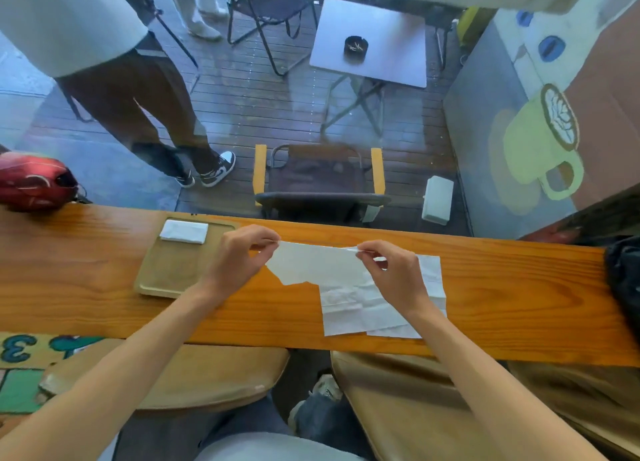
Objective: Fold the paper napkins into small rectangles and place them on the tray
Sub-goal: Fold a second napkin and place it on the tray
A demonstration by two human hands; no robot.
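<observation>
White napkin [311,264] held above wooden tabletop [104,263], top edge pinched shut by left hand [239,256] and right hand [394,273]. Flat napkins [349,311] beneath. Folded napkin [184,231] on tray [173,270].

Red bag [33,180] cut off at left edge
</observation>
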